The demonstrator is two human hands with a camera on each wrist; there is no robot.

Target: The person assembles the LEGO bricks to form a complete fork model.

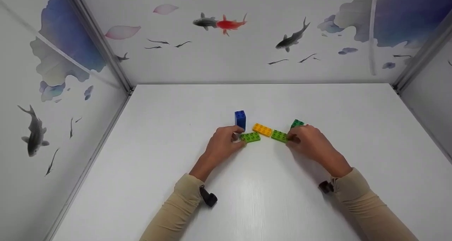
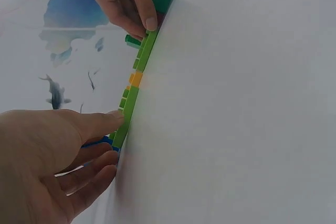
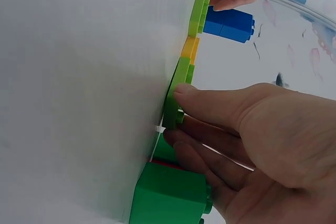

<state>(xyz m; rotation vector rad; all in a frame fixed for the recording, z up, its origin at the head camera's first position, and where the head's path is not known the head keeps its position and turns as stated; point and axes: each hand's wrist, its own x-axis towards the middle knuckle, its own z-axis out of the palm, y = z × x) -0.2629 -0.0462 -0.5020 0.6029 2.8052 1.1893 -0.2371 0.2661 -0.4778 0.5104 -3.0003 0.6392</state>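
A light green brick (image 1: 250,137) lies flat at the front left of the group, its left end held between the thumb and fingers of my left hand (image 1: 220,142). My right hand (image 1: 314,144) pinches the right end of a second light green brick (image 1: 279,136). Between and just behind these two sits a yellow-orange brick (image 1: 262,129), studs up. Right behind the left fingertips stands a blue block stack (image 1: 240,120). Dark green blocks (image 3: 170,192) are close to the right fingers, partly hidden by that hand in the head view, with a sliver of red (image 3: 167,164) beside them.
The bricks sit on a white table (image 1: 247,198). White panels with painted fish form a back wall (image 1: 226,64) and side walls. A black wrist camera (image 1: 209,198) hangs below the left sleeve, another camera (image 1: 325,187) below the right one.
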